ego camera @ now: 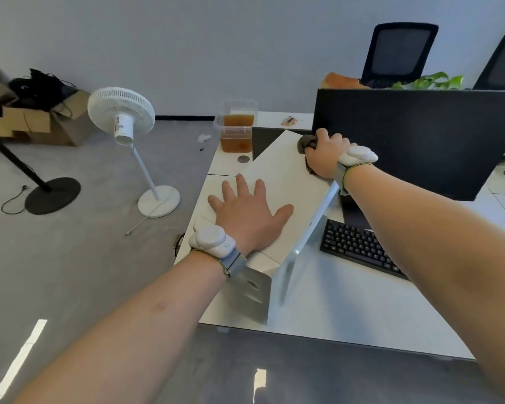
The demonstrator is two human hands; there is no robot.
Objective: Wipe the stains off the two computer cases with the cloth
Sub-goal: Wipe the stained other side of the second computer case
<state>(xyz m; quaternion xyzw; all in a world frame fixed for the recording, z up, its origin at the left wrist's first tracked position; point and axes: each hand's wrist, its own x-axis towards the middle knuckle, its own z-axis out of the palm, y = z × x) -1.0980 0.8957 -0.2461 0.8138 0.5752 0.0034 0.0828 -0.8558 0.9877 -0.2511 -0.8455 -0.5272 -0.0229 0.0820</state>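
Two hands on white case (277, 173), left hand (247, 212) flat, right hand (325, 154) fingers (322, 135) gripping dark cloth (305, 142)

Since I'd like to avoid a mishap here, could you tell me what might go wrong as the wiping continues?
The tub of brown liquid stands just beyond the white case; a long stroke of the cloth by the right hand could knock it. The case looks tilted under the flat left hand, so it might slip toward the keyboard.
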